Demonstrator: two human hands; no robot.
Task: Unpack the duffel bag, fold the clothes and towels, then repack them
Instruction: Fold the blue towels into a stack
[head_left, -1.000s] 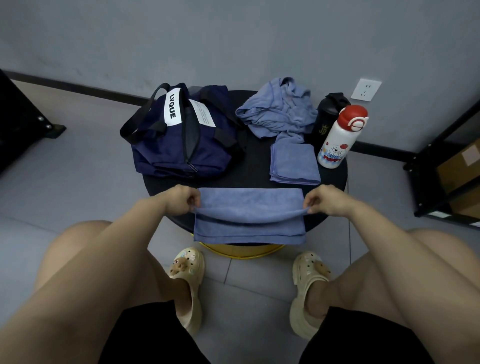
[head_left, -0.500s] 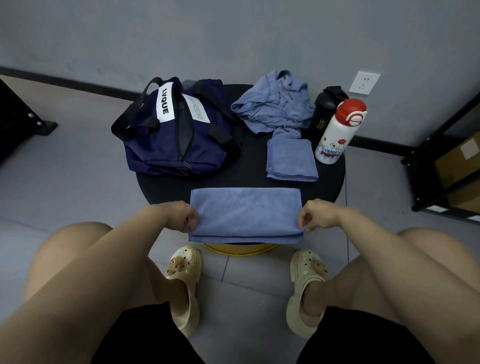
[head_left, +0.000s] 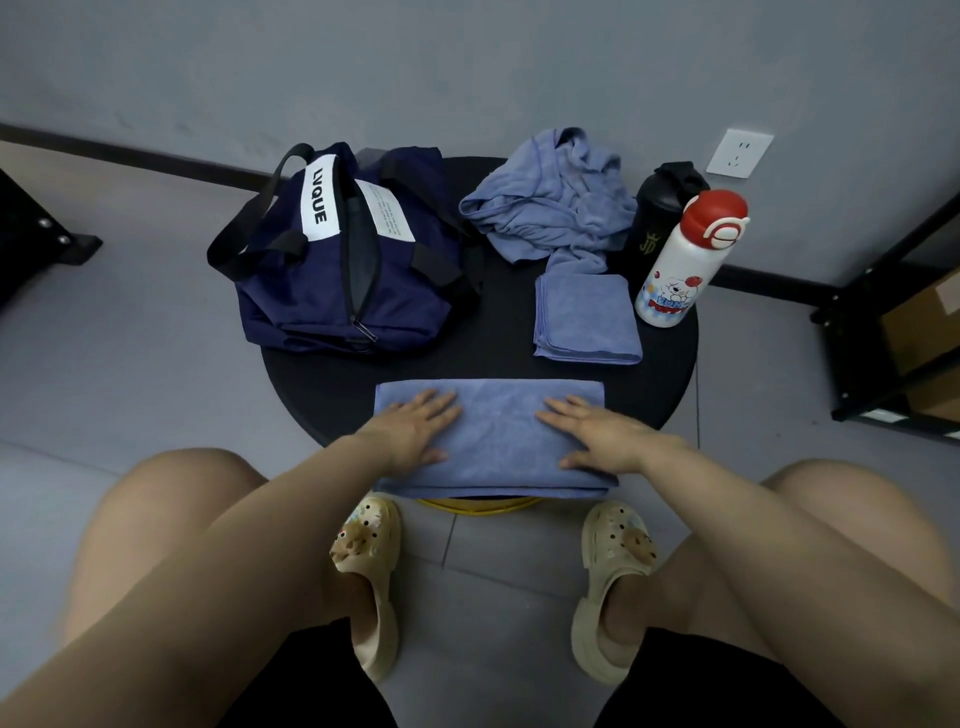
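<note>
A blue towel (head_left: 493, 431), folded into a long strip, lies along the near edge of the round black table (head_left: 311, 374). My left hand (head_left: 415, 428) rests flat on its left half and my right hand (head_left: 602, 434) lies flat on its right half, fingers straight. A navy duffel bag (head_left: 337, 260) with its zip open sits at the back left. Behind the strip lies a smaller folded blue towel (head_left: 587, 317). A crumpled blue garment (head_left: 550, 208) is heaped at the back of the table.
A white bottle with a red cap (head_left: 680, 260) and a black bottle (head_left: 660, 218) stand at the table's right rim. A black shelf with cardboard boxes (head_left: 909, 322) is on the right. A wall socket (head_left: 737, 153) is behind, and my knees and sandals are below.
Both hands let go of the towel's ends after folding it toward me. They now lie flat on top of the folded strip, closer to its middle.
</note>
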